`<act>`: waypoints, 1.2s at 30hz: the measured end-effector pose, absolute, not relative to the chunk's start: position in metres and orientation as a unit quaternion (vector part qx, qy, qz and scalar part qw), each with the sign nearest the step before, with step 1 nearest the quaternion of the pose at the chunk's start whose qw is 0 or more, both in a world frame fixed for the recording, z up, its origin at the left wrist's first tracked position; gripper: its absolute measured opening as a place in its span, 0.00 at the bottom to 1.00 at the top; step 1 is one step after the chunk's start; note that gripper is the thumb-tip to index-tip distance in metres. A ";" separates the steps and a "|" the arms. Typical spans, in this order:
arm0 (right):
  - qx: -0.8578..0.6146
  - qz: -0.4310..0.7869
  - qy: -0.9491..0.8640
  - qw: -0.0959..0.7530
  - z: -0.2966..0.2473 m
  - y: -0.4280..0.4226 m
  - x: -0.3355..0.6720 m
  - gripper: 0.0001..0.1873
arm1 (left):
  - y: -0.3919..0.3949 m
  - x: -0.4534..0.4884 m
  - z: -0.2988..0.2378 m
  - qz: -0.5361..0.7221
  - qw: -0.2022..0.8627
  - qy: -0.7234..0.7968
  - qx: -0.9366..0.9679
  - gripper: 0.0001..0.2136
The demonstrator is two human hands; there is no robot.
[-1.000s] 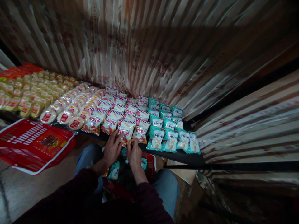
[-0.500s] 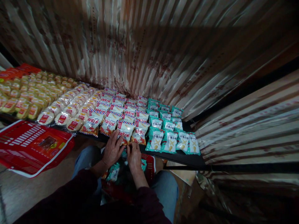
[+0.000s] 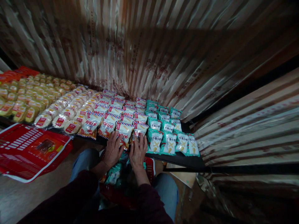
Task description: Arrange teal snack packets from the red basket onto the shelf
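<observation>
My left hand (image 3: 113, 151) is open, its fingers stretched forward over the lower left edge of a white snack bag (image 3: 125, 128) with a striped blue-and-red top and red lettering. Beside it, my right hand (image 3: 138, 152) lies open with spread fingers on the front of the neighbouring striped snack bag (image 3: 140, 126). Both bags stand in the front row on a dark shelf (image 3: 173, 159), leaning against more bags of the same kind. To the right are rows of green-and-white snack bags (image 3: 156, 141). Below my hands, green packs (image 3: 114, 174) lie in a red basket (image 3: 153, 169) between my knees.
Round white wrapped snacks (image 3: 61, 121) and yellow wrapped ones (image 3: 31, 113) fill the left of the shelf. Another red basket (image 3: 14, 160) with a white handle stands on the floor at left. A striped plastic sheet (image 3: 112, 46) hangs behind; a dark bar (image 3: 245, 93) slants at right.
My right hand has moved forward and slightly right, from the lower edges of the bags onto the right striped bag, its fingers spreading. My left hand stays by its bag. The view has shifted slightly.
</observation>
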State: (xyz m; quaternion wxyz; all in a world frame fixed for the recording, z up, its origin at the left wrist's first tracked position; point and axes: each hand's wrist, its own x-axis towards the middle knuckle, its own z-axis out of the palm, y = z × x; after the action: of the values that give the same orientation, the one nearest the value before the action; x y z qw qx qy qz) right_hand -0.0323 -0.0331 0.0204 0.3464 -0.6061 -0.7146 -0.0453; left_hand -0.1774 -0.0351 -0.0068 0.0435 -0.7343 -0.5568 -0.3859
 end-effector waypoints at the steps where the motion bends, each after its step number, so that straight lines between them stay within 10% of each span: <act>1: -0.608 -0.043 -0.715 0.343 0.017 -0.032 -0.031 0.22 | -0.034 -0.177 -0.008 -0.389 0.045 -0.557 -0.733 0.29; 36: -0.603 -0.036 -0.727 0.327 -0.010 -0.036 -0.023 0.23 | -0.013 -0.164 -0.008 -0.385 0.050 -0.543 -0.745 0.25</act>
State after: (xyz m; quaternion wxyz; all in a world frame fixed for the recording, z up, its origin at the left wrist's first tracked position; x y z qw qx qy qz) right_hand -0.0231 -0.0355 -0.0103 0.3270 -0.6032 -0.7266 -0.0358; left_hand -0.1645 -0.0131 -0.0077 0.0498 -0.7449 -0.5427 -0.3849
